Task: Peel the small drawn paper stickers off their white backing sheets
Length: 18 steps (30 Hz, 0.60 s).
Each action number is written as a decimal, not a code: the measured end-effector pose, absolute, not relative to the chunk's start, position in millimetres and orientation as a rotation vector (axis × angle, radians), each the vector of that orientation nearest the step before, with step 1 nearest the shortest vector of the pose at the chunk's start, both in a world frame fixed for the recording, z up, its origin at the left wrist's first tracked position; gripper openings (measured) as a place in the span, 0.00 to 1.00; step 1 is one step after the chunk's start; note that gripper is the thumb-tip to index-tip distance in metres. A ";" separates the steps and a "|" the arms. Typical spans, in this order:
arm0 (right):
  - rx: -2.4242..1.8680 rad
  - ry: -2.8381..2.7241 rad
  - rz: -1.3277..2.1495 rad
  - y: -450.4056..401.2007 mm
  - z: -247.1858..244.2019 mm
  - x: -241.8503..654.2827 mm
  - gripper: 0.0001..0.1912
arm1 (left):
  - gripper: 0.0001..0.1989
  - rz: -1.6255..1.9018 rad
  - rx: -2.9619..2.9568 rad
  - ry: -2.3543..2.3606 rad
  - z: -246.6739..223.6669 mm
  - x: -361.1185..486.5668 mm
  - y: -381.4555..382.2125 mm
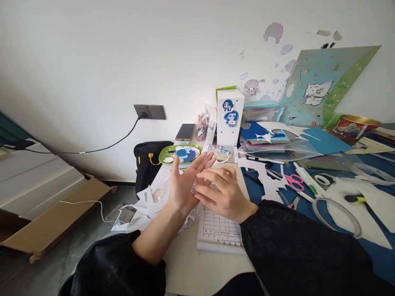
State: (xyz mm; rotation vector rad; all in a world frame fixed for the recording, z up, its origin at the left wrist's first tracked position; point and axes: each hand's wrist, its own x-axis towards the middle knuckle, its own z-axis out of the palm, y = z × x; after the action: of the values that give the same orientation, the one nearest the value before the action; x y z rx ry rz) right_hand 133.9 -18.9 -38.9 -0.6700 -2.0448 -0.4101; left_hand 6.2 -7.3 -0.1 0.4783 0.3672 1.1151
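Note:
My left hand (182, 185) is held palm up over the desk with its fingers spread, and nothing rests on the part of the palm that shows. My right hand (224, 192) is beside it, fingers loosely curved and apart, with the tips close to the left palm; no object shows between them. Under the hands lies a pad with a printed grid (220, 228). Just beyond them are a green tray (163, 156) with blue and white paper cutouts and a sheet (236, 154) with coloured figures.
Paper scraps (148, 201) pile at the left desk edge. Pink scissors (294, 181), a tape roll (321, 179) and a grey ring (358, 224) lie right. A white box (230, 133) and a phone (185, 131) stand behind. A black bag (140, 164) hangs left.

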 end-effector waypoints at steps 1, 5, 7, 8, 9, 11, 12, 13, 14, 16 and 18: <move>-0.646 -2.043 -0.417 -19.4 -38.5 133.1 0.03 | 0.38 1.114 0.476 0.368 -0.7 6.4 -6.8; -0.693 -1.928 -0.354 -19.4 -36.7 129.4 0.05 | 0.37 1.115 0.464 0.383 -1.9 8.1 -5.9; -0.810 -1.800 -0.276 -16.1 -35.7 131.6 0.05 | 0.36 1.106 0.460 0.387 -3.4 9.4 -6.0; -0.870 -1.731 -0.240 -13.7 -35.0 134.4 0.05 | 0.35 1.100 0.460 0.385 -4.5 10.1 -6.1; -0.920 -1.668 -0.212 -11.1 -34.4 138.0 0.05 | 0.35 1.094 0.460 0.381 -5.7 10.9 -6.3; -0.980 -1.579 -0.191 -7.3 -32.9 145.7 0.05 | 0.35 1.082 0.461 0.372 -7.8 12.3 -6.6; -0.990 -1.558 -0.196 -6.7 -32.1 148.4 0.05 | 0.35 1.078 0.461 0.371 -8.6 12.8 -6.7; -0.986 -1.558 -0.209 -7.2 -31.3 149.6 0.05 | 0.35 1.076 0.460 0.373 -9.1 13.0 -6.8; -0.967 -1.579 -0.228 -8.8 -30.8 149.1 0.05 | 0.36 1.076 0.458 0.376 -9.2 13.0 -6.8; -0.886 -1.685 -0.268 -14.4 -30.6 143.8 0.05 | 0.36 1.085 0.452 0.383 -8.4 11.9 -6.7; -0.773 -1.835 -0.297 -20.6 -31.9 135.7 0.03 | 0.37 1.093 0.452 0.380 -6.3 9.8 -6.5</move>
State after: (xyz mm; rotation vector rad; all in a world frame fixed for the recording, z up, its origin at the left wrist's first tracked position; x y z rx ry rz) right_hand 135.7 -20.6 -31.9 -0.7725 -1.8349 -0.2967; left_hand 9.8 -6.5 -6.3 0.4519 0.3800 1.0932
